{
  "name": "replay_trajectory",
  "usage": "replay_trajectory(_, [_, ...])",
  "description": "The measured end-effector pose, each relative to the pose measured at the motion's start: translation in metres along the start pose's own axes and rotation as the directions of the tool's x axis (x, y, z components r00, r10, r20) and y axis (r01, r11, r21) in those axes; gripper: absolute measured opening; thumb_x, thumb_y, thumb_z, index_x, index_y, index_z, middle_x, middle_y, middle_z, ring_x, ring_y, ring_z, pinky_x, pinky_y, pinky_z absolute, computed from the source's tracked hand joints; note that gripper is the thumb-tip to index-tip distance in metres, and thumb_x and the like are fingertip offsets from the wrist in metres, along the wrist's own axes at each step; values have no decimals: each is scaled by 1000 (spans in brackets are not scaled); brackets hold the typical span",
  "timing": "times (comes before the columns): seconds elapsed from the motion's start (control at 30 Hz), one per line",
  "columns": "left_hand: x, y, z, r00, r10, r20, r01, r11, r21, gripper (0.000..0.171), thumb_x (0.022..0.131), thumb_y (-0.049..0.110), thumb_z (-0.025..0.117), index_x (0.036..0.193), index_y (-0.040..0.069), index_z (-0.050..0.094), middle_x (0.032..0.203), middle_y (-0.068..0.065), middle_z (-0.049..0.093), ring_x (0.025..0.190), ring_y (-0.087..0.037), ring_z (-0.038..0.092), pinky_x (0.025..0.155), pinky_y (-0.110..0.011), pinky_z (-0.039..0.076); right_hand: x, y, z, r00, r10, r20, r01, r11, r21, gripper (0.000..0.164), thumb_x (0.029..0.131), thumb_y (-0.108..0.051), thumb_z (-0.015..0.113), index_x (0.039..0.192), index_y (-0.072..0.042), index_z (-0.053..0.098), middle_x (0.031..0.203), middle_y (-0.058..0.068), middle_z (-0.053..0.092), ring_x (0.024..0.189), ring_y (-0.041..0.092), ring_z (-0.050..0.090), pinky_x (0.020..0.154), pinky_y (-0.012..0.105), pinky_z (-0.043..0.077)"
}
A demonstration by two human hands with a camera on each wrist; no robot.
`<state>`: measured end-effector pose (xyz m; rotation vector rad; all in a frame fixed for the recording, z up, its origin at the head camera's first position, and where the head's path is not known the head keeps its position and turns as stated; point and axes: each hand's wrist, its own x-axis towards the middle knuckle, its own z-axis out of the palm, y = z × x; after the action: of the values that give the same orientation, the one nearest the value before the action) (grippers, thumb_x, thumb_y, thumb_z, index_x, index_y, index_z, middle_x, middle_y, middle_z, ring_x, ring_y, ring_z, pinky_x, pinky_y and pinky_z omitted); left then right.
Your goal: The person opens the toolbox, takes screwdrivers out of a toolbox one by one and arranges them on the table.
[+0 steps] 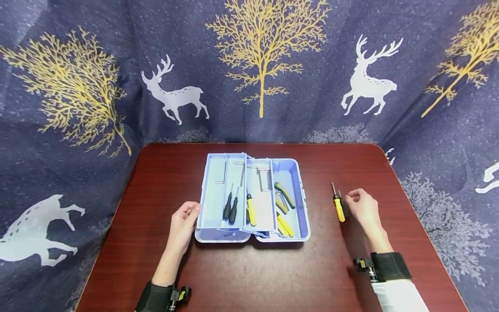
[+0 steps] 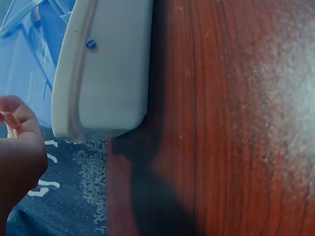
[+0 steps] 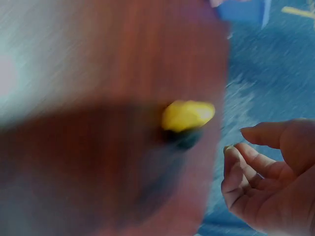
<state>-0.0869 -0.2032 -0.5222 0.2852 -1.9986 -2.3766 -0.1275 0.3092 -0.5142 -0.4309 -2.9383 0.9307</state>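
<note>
A light blue toolbox [image 1: 302,203] stands on the table with its stepped trays spread to the left. At the outer edge of the upper left tray [image 1: 215,203], my left hand [image 1: 184,223] pinches the rim with thumb and curled fingers. To the right of the box lie a yellow-handled screwdriver [image 1: 339,209] and a darker one [image 1: 341,200], side by side. My right hand [image 1: 364,208] hovers just right of them, fingers bent, thumb apart from the fingertips, holding nothing. In the right wrist view the yellow handle [image 3: 188,115] is blurred, away from the fingers.
In the trays lie black screwdrivers [image 1: 233,212], a yellow screwdriver [image 1: 251,210] and several hex keys [image 1: 265,180]. The deep compartment holds green-and-yellow pliers [image 1: 284,195] and yellow-handled tools [image 1: 285,225]. A patterned curtain [image 1: 296,125] hangs behind the brown table [image 1: 288,277].
</note>
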Motion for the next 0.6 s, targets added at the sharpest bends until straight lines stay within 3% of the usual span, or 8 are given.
replay_trajectory(0.1, [0, 1, -1, 1000, 2, 2, -2, 1000, 2, 11, 105, 4, 58, 102, -6, 62, 80, 4, 69, 70, -8, 66, 60, -22, 55, -1, -31, -4, 995, -97, -18, 97, 995, 29, 25, 101, -16, 61, 112, 6, 66, 102, 27, 72, 93, 43, 69, 77, 50, 55])
replay_trajectory(0.23, [0, 2, 0, 1000, 7, 3, -7, 1000, 11, 17, 105, 4, 58, 105, -13, 59, 80, 4, 70, 70, -7, 67, 61, -22, 57, -4, -75, -4, 970, -243, -19, 244, 967, 73, 21, 101, -12, 63, 112, 5, 67, 103, 27, 72, 94, 44, 71, 83, 56, 56])
replay_trajectory(0.43, [0, 3, 1, 1000, 18, -1, -18, 999, 29, 26, 105, 5, 58, 111, -20, 54, 80, 5, 70, 70, -7, 66, 61, -22, 56, -10, -144, 11, 932, -362, 27, 354, 923, 149, 14, 99, -11, 67, 110, -2, 70, 99, 18, 75, 92, 35, 73, 83, 50, 57])
replay_trajectory(0.53, [0, 2, 1, 1000, 8, -8, -8, 999, 35, 26, 105, 4, 58, 112, -21, 54, 80, 5, 70, 71, -7, 66, 61, -22, 56, -17, -178, 21, 891, -449, 64, 434, 885, 171, 12, 98, -10, 69, 107, -3, 71, 95, 12, 75, 87, 29, 72, 79, 45, 57])
replay_trajectory(0.6, [-1, 1, 2, 1000, 4, -17, -4, 999, 34, 24, 105, 4, 58, 110, -20, 55, 80, 5, 69, 70, -7, 66, 61, -22, 56, -21, -202, 27, 849, -520, 96, 499, 848, 178, 11, 97, -9, 70, 105, -3, 72, 92, 10, 75, 84, 26, 71, 76, 42, 57])
